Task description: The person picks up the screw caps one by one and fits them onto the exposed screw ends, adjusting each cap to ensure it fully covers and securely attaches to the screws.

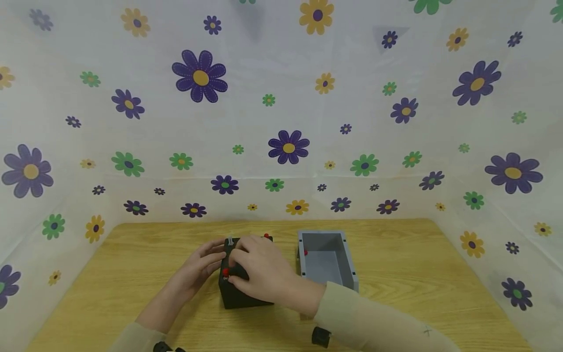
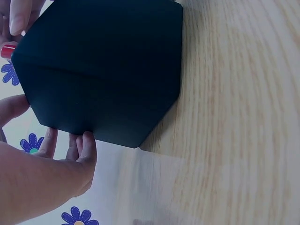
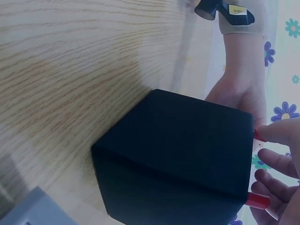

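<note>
A black box stands on the table, seen from its underside edges as a dark block in both wrist views. Red knobs stick up at its corners: a front-left red knob, a back-right one, and a front-right one. A silver post rises at the back-left corner. My right hand arches over the top, thumb and forefinger at the front-left red knob, pinching it; the fingertips are partly hidden. Against the box's left side rests my left hand, its fingers fairly straight.
To the right of the box stands a grey open bin with a small red piece at its left wall. The wooden table is bounded at the back and sides by a flower-printed white sheet.
</note>
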{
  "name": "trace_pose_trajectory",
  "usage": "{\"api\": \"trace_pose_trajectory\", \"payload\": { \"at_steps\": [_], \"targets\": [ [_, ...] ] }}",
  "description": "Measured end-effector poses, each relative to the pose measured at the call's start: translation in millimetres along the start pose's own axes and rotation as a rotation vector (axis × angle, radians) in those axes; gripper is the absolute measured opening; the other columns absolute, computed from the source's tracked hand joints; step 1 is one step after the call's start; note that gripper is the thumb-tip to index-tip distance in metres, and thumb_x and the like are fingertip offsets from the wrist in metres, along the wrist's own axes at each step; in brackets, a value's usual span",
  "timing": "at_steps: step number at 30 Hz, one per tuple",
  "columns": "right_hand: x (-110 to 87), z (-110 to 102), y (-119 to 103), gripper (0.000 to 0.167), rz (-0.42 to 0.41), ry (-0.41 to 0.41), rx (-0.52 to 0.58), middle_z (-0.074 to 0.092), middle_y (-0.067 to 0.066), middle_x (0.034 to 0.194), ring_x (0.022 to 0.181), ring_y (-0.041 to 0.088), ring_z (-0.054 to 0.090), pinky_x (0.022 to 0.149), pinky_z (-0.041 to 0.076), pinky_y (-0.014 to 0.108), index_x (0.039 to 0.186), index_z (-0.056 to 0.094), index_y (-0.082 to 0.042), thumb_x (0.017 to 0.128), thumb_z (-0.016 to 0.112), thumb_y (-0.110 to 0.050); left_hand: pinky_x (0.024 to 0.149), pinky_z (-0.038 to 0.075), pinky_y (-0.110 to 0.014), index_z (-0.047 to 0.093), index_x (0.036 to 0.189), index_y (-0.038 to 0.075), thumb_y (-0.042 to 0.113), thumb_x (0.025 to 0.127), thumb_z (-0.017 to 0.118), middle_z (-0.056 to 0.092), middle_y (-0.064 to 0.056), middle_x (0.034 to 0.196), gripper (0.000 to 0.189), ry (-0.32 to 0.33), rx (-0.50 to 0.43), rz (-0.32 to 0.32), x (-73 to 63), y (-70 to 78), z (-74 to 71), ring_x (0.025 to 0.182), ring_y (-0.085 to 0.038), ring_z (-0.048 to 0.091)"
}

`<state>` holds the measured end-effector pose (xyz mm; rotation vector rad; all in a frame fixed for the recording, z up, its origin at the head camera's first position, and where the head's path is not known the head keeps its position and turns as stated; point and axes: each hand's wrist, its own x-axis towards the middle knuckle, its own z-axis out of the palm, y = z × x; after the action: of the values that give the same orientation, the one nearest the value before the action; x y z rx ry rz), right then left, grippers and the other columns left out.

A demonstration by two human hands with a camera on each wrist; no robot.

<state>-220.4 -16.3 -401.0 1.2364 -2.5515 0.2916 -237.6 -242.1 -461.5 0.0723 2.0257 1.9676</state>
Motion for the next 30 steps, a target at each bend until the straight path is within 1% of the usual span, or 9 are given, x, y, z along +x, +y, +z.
{"api": "trace_pose_trajectory", "payload": {
  "at_steps": [4,11,17,23,26,30],
  "targets": [
    [-2.1,-4,2,0.025,-0.016,0.000,-0.003,0.064,-0.006,0.108,0.098,0.010,0.060,0.085,0.051,0.023,0.105,0.074,-0.024,0.095,0.080,-0.046,0.104,0.046,-0.015,0.027,0.164,0.000,0.022,0.109,0.052,0.038,-0.022,0.164,0.064,0.006,-0.002,-0.012,-0.9,1.4,1.0,0.119,-0.001,0.057],
    [-6.8,-6,3,0.026,-0.046,0.007,-0.017,0.064,-0.005,0.108,0.098,0.011,0.059,0.084,0.052,0.024,0.106,0.074,-0.024,0.094,0.080,-0.046,0.110,0.044,-0.023,0.028,0.164,0.000,0.023,0.110,0.052,0.037,-0.021,0.164,0.064,0.002,0.013,-0.008,-1.5,0.1,0.4,0.121,-0.003,0.057],
    [-10.6,-9,3,0.025,-0.055,0.009,-0.038,0.065,-0.005,0.109,0.100,0.012,0.060,0.086,0.053,0.025,0.105,0.074,-0.024,0.095,0.080,-0.046,0.105,0.046,-0.017,0.031,0.163,0.000,0.022,0.109,0.054,0.040,-0.021,0.162,0.062,0.021,-0.003,-0.016,-1.3,1.8,2.2,0.118,-0.001,0.059],
    [-14.9,-10,5,0.023,-0.080,0.017,-0.049,0.065,-0.004,0.110,0.100,0.012,0.061,0.088,0.054,0.026,0.103,0.074,-0.024,0.094,0.080,-0.045,0.105,0.046,-0.018,0.031,0.163,0.000,0.022,0.109,0.054,0.039,-0.021,0.163,0.063,0.020,0.002,-0.018,-0.7,0.6,2.2,0.118,-0.001,0.058],
    [-16.2,-10,7,0.024,-0.084,0.012,-0.049,0.065,-0.004,0.110,0.100,0.013,0.061,0.088,0.053,0.026,0.103,0.073,-0.024,0.094,0.081,-0.045,0.105,0.046,-0.017,0.028,0.164,0.000,0.022,0.109,0.052,0.036,-0.022,0.165,0.064,0.010,0.007,-0.017,-0.2,-0.5,1.4,0.118,0.000,0.058],
    [-17.8,-11,8,0.024,-0.086,0.004,-0.047,0.065,-0.003,0.111,0.100,0.013,0.060,0.087,0.052,0.026,0.104,0.073,-0.024,0.095,0.080,-0.045,0.104,0.047,-0.017,0.028,0.164,0.000,0.022,0.109,0.052,0.036,-0.022,0.165,0.063,0.010,0.002,-0.013,0.3,-1.3,0.9,0.118,0.000,0.058]
  ]
}}
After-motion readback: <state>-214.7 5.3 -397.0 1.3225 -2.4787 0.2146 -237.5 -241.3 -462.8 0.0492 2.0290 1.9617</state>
